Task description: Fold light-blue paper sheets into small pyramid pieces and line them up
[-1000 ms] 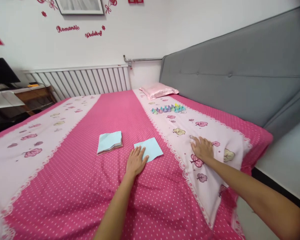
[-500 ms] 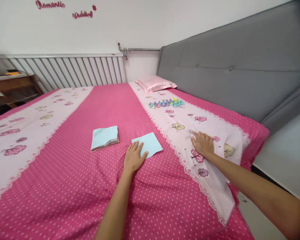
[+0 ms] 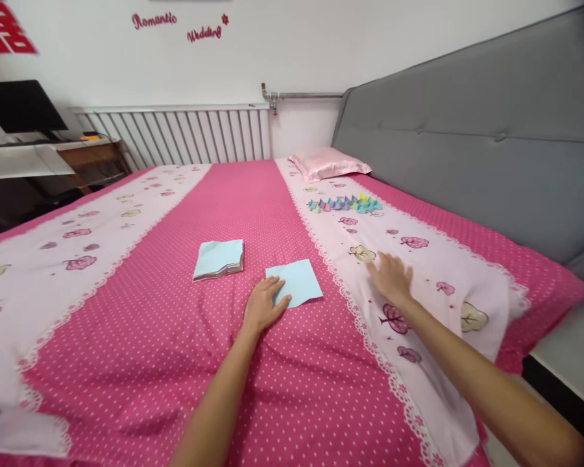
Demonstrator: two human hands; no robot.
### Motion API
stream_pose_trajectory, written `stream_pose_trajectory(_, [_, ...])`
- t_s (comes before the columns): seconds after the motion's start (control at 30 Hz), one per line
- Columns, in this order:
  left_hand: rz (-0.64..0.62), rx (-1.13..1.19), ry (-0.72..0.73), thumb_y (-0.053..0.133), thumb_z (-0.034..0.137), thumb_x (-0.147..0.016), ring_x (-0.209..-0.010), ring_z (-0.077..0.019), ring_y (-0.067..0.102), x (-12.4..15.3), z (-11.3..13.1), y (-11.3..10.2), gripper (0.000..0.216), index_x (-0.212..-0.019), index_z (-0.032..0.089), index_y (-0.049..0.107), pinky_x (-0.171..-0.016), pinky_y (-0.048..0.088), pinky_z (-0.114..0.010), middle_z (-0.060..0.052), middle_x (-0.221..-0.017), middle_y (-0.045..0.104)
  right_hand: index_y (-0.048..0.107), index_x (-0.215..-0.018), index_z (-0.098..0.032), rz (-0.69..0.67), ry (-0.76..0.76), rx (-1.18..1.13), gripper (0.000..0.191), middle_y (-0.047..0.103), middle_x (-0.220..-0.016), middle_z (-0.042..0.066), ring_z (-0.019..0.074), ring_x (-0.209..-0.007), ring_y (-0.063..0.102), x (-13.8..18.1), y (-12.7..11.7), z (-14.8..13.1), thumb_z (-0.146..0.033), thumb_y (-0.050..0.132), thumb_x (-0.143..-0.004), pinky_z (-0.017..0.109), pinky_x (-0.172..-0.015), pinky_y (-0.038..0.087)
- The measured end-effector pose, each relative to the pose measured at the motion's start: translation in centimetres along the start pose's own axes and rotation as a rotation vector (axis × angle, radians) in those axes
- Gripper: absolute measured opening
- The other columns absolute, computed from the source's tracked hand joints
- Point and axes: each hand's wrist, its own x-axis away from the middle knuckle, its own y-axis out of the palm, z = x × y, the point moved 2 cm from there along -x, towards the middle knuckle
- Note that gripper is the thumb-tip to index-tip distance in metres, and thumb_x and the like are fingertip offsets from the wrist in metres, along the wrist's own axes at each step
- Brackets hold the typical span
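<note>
A single light-blue square sheet of paper (image 3: 302, 283) lies on the pink dotted bedspread (image 3: 321, 376). My left hand (image 3: 265, 303) rests on its left edge, fingers stretched out and spread. To the left is a stack of square paper sheets (image 3: 219, 257) with a light-blue one on top. My right hand (image 3: 392, 279) is over the pale printed band of the bedspread, right of the sheet, with its fingers apart and nothing in it; it is slightly blurred. Beyond it sits a row of small folded paper pieces (image 3: 345, 203) in blue, purple, green, pink and yellow.
A pink pillow (image 3: 328, 163) lies at the far end of the bed, against the grey padded headboard (image 3: 467, 110). Behind the bed are a white radiator (image 3: 185, 136) and a pipe (image 3: 306, 95). A desk (image 3: 90, 154) with a black monitor (image 3: 22, 107) stands at the far left.
The view has turned left, bringing the monitor and a red wall sign into sight. My right hand has shifted a little toward the sheet; my left hand stays on the paper.
</note>
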Motion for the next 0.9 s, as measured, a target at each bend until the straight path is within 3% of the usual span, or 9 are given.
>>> stream_pose_trajectory(0.13, [-0.007,-0.027,0.023,0.047,0.046,-0.080,-0.121,-0.0227,0.045,0.0,0.1,-0.1,0.050,-0.119,0.016,0.056,-0.106,0.029,-0.039,-0.010,-0.127,0.054,0.028,-0.138,-0.013,-0.157,-0.536,-0.297,0.064,0.033,-0.143,0.010,0.0254,-0.131,0.027,2.8,0.8,-12.1,-0.052,0.021,-0.088,0.043,-0.107,0.016])
stream_pose_trajectory(0.23, [-0.029,-0.062,0.059,0.047,0.043,-0.080,-0.121,-0.0246,0.045,0.1,0.2,0.0,0.050,-0.121,0.015,0.053,-0.106,0.029,-0.040,-0.011,-0.127,0.054,0.025,-0.140,-0.013,-0.377,-0.733,-0.360,0.071,0.026,-0.146,0.010,0.0263,-0.134,0.020,5.4,3.9,-18.7,-0.059,0.022,-0.086,0.042,-0.108,0.012])
stream_pose_trajectory(0.3, [-0.039,-0.112,0.072,0.046,0.041,-0.081,-0.124,-0.0265,0.040,0.1,0.2,0.2,0.055,-0.127,0.012,0.048,-0.107,0.026,-0.041,-0.013,-0.131,0.050,0.022,-0.141,-0.009,-0.509,-0.754,-0.326,0.075,0.022,-0.148,0.013,0.0267,-0.135,0.017,6.5,6.2,-20.5,-0.061,0.019,-0.086,0.042,-0.108,0.011])
stream_pose_trajectory(0.47, [-0.133,-0.272,0.077,0.044,0.050,-0.079,-0.131,-0.0267,0.029,0.1,0.4,0.9,0.069,-0.135,0.011,0.036,-0.110,0.016,-0.043,-0.014,-0.141,0.036,0.020,-0.142,-0.013,-0.536,-0.701,-0.176,0.068,0.016,-0.149,0.011,0.0221,-0.137,0.011,6.4,9.5,-18.1,-0.055,0.011,-0.089,0.042,-0.109,0.005])
stream_pose_trajectory(0.7, [-0.189,-0.331,0.031,0.028,0.067,-0.078,-0.133,-0.0268,0.026,0.1,0.7,0.8,0.085,-0.135,0.004,0.033,-0.110,0.014,-0.040,-0.018,-0.142,0.032,0.021,-0.142,-0.014,-0.381,-0.615,0.066,0.070,0.017,-0.149,0.008,0.0234,-0.137,0.009,4.7,8.4,-12.0,-0.057,0.012,-0.088,0.040,-0.109,0.002])
stream_pose_trajectory(0.9, [-0.177,-0.327,-0.008,0.026,0.071,-0.076,-0.133,-0.0273,0.026,0.5,0.7,0.6,0.090,-0.136,0.005,0.031,-0.110,0.015,-0.041,-0.017,-0.142,0.032,0.022,-0.142,-0.013,-0.326,-0.561,0.095,0.069,0.021,-0.148,0.009,0.0247,-0.136,0.013,4.2,8.0,-10.0,-0.056,0.017,-0.088,0.040,-0.109,0.006])
